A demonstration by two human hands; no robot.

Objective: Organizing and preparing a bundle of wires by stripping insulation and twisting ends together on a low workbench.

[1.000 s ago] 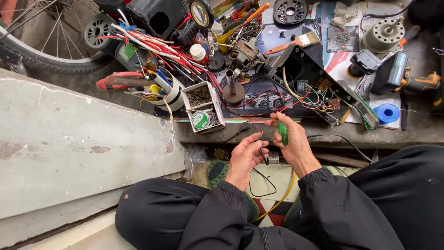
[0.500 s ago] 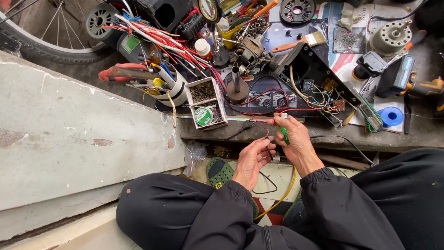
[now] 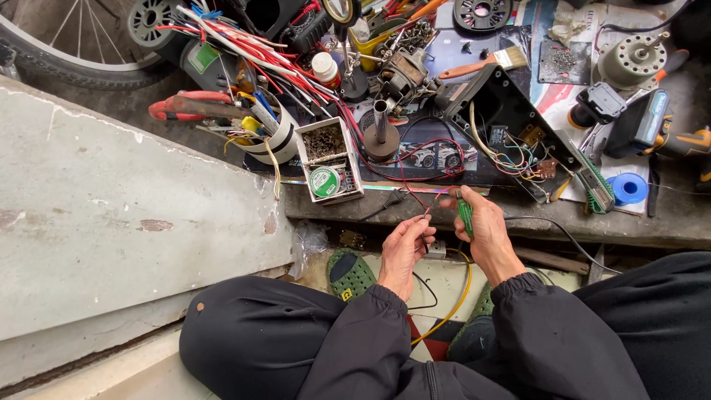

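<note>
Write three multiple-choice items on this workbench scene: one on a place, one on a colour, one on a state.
1. Where does the blue tape roll lie?
A. far right of the bench
B. inside the white box
C. on the person's knee

2. What colour is the handle of the tool in the right hand?
A. yellow
B. green
C. black

3. What is the left hand doing?
A. resting flat and open
B. gripping the paintbrush
C. pinching thin wires

Answers: 1 A, it sits on paper at the bench's right end. 2 B, a green handle shows in the grip. 3 C, the fingertips close on the thin wires.
</note>
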